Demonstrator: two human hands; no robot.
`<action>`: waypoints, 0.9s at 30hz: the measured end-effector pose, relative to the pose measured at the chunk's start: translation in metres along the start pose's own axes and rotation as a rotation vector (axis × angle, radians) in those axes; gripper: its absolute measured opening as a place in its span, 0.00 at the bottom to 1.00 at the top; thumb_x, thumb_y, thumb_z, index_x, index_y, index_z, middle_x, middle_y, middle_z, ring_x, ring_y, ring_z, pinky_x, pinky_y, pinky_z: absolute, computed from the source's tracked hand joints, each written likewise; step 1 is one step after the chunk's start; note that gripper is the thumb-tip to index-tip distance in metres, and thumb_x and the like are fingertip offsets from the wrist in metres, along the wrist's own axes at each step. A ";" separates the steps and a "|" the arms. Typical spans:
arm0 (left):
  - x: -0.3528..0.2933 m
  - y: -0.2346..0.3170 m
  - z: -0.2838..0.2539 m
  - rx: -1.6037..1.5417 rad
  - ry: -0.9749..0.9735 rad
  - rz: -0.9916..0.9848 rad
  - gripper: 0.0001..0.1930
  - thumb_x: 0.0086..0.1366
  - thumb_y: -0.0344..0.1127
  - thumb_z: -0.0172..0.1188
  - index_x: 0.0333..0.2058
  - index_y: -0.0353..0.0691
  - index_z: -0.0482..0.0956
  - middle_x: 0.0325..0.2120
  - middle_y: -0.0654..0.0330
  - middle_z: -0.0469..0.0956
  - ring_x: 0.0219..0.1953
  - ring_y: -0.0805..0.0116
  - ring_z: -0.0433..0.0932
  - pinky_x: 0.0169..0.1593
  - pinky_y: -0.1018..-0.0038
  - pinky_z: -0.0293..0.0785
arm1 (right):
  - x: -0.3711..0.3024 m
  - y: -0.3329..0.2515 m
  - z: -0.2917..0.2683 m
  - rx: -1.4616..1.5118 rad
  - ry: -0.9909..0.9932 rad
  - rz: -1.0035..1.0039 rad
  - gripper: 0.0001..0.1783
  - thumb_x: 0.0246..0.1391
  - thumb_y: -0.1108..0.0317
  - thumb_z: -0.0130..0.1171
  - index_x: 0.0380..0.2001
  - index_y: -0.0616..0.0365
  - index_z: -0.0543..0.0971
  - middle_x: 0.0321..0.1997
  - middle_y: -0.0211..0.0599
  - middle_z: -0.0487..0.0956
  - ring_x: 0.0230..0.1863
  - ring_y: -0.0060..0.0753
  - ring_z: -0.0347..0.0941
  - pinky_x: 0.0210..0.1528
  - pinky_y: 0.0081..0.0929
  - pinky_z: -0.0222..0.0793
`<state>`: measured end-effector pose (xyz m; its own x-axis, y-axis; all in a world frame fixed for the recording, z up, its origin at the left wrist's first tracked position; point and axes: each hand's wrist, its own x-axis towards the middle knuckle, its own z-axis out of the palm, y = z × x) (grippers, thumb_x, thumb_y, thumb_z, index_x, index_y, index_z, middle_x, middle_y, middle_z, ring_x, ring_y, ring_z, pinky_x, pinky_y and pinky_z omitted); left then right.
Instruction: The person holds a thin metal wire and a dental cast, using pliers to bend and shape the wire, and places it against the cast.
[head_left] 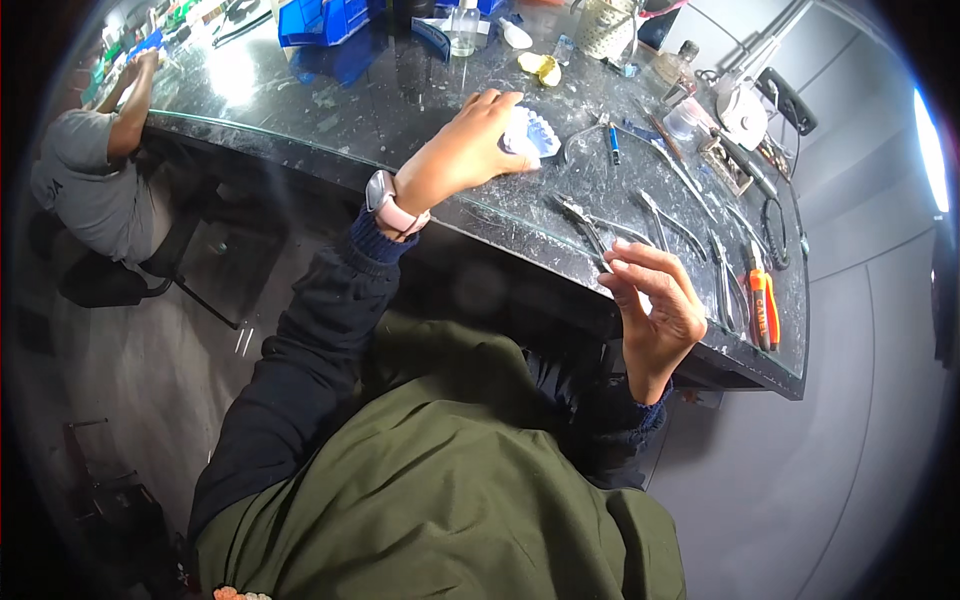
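My left hand [468,142], with a watch [392,204] on its wrist, is closed around a pale bluish-white dental cast [538,138] at the bench's near side. The cast's row of teeth faces right, and my fingers hide its left part. Over the bench's front edge my right hand [660,302] is raised, thumb and fingertips brought together. What they pinch, if anything, is too small to make out. Just beyond those fingertips lie metal pliers [582,212], with a second pair of pliers [660,215] to their right.
Orange-handled pliers [763,305] lie near the bench's right end. A blue pen-like tool [614,145] lies beyond the cast. Farther back are a yellow piece [541,68], a clear bottle [464,28] and blue bins [318,22]. Another person [95,175] sits at far left.
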<state>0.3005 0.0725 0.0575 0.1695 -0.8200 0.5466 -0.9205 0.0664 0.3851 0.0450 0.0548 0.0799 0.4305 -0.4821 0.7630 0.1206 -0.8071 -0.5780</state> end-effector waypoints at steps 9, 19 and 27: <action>-0.041 0.072 -0.021 -0.672 0.099 -0.167 0.33 0.46 0.25 0.67 0.45 0.40 0.53 0.38 0.54 0.70 0.35 0.71 0.74 0.26 0.77 0.73 | -0.004 -0.012 0.023 0.382 0.049 0.114 0.14 0.36 0.88 0.62 0.30 0.66 0.77 0.35 0.45 0.77 0.36 0.32 0.76 0.35 0.22 0.75; -0.098 0.128 -0.028 -1.820 -0.138 -0.386 0.26 0.59 0.45 0.56 0.51 0.57 0.53 0.44 0.52 0.67 0.42 0.61 0.73 0.37 0.67 0.74 | -0.007 -0.024 0.025 0.411 0.130 0.122 0.15 0.36 0.88 0.63 0.33 0.67 0.76 0.37 0.49 0.77 0.37 0.35 0.76 0.37 0.25 0.75; -0.105 0.141 -0.013 -2.077 0.190 -0.364 0.19 0.68 0.46 0.31 0.51 0.47 0.62 0.53 0.39 0.62 0.56 0.50 0.63 0.60 0.58 0.55 | -0.011 -0.036 0.033 0.222 0.004 -0.093 0.17 0.29 0.78 0.71 0.28 0.62 0.77 0.31 0.41 0.80 0.36 0.38 0.77 0.40 0.30 0.72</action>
<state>0.1573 0.1750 0.0643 0.3546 -0.8940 0.2738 0.7729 0.4451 0.4523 0.0655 0.1008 0.0824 0.4049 -0.4105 0.8171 0.3536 -0.7538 -0.5539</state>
